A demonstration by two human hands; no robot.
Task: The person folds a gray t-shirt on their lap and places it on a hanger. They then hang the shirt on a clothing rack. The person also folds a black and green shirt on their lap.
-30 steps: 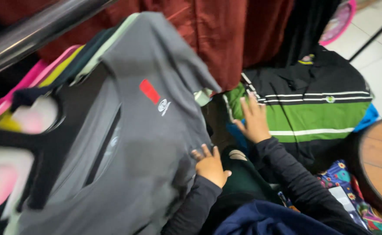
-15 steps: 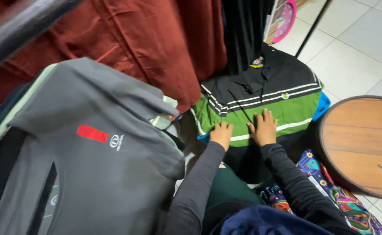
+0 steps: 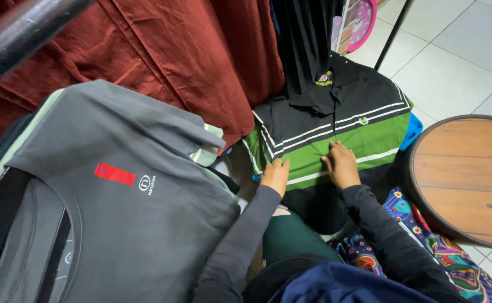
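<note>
A: Two hands down flat on the folded polo shirt [image 3: 336, 132], black top with white stripes and a green band. Left hand [image 3: 275, 175] sits at its near-left edge, right hand [image 3: 341, 164] on the green part, just beside.

B: Gripping anything?

A: No. Fingers stretched out, palms pressing the cloth, nothing pinched that I can see.

B: Where's the shirt lying?

A: Low on the floor side, on a small stack with a blue garment [image 3: 413, 129] peeking out at the right, between the red curtain [image 3: 190, 62] and the round wooden table [image 3: 465, 179].

B: How far along?

A: Looks folded already, body squared up, collar showing. I'd judge only smoothing left. Grey t-shirt [image 3: 117, 191] on the left pile lies untouched.

B: Orientation?

A: Collar points away from the person, toward upper right. Long axis runs left-right, tilted a bit, along the stripes.
</note>
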